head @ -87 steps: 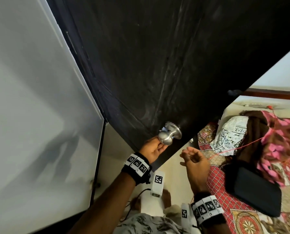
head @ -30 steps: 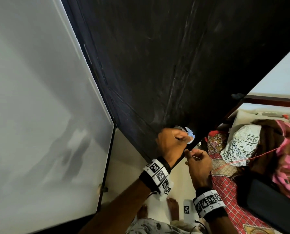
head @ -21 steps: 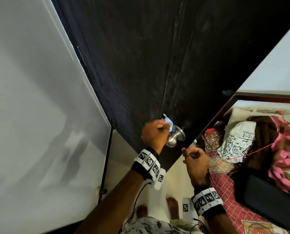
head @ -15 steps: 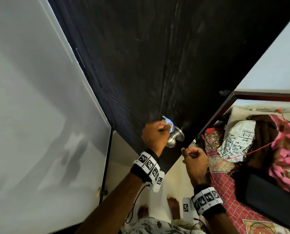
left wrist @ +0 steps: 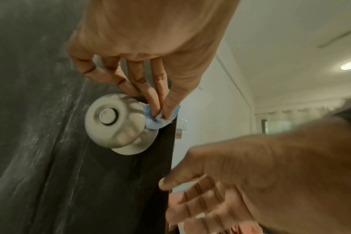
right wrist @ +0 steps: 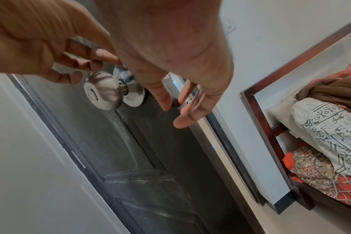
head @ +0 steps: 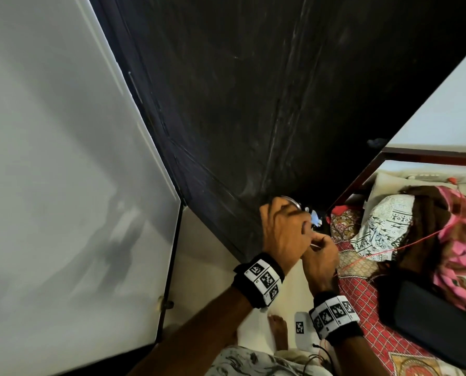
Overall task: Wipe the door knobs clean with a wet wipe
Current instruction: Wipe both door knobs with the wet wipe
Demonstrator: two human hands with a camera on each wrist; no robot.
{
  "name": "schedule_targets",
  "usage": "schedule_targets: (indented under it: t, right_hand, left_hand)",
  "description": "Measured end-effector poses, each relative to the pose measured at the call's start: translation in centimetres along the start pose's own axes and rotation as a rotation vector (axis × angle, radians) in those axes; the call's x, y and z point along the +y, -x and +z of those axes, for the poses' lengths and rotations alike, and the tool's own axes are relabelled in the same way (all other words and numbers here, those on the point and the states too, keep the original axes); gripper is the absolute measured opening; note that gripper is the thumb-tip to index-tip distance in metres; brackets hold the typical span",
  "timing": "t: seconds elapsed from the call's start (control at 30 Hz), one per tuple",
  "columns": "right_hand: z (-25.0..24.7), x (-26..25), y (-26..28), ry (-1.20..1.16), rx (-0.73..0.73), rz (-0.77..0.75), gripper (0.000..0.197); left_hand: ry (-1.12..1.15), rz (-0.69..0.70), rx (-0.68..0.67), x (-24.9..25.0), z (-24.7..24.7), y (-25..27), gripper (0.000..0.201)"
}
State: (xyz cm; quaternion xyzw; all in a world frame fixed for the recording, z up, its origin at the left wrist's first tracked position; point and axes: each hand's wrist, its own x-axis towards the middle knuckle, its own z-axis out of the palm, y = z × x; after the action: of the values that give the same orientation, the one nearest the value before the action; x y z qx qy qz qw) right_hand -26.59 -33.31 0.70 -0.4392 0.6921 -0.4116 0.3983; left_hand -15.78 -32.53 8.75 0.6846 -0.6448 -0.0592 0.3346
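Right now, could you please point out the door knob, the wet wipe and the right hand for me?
door knob (left wrist: 112, 120): left wrist view, on its round front face.
wet wipe (left wrist: 153, 122): left wrist view, on the blue wad below the pinching fingertips.
right hand (right wrist: 176, 52): right wrist view, on the palm.

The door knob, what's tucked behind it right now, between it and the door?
Behind the door knob the left hand pinches a blue wet wipe against its neck, above the round base plate. The fingers hide the rest of the wipe.

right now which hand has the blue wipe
The left hand: its fingertips pinch the blue wipe against the door knob. The right hand is open and empty.
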Motion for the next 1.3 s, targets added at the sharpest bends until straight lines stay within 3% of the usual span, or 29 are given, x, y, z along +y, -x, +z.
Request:
schedule_targets:
  t: [0.13, 0.33, 0.43, 0.6, 0.9, 1.17, 1.3]
  right_hand:
    - [-0.2, -0.1, 0.0, 0.013, -0.020, -0.039, 0.009]
    - [-0.2, 1.2, -0.1, 0.019, -0.034, -0.029, 0.021]
    - [0.0, 1.2, 0.3, 0.019, -0.024, -0.042, 0.021]
    - [0.2, 1.2, 0.7, 0.004, -0.030, -0.043, 0.020]
    - [0.2, 1.1, 1.0, 0.004, -0.038, -0.058, 0.027]
    - [-0.1, 1.1, 0.1, 0.096, -0.028, -0.093, 0.033]
    - [-0.1, 1.1, -0.2, 0.097, -0.032, -0.070, 0.029]
  left_hand:
    - [-0.084, 0.099, -0.070, 0.0, 0.7, 1.0, 0.008]
    - [0.005, -0.038, 0.169, -1.5, -1.0, 0.0, 0.012]
    - [0.013, -0.107, 0.221, -1.5, -1.4, -0.9, 0.016]
    - [-0.011, 0.080, 0.086, -2.1, -0.4, 0.2, 0.010]
    - [-0.024, 0.075, 0.237, -4.5, -1.1, -2.3, 0.014]
    - [0.041, 0.038, 0.240, -6.7, -1.0, -3.9, 0.011]
    - [0.121, 0.169, 0.273, -5.9, -0.4, -3.6, 0.022]
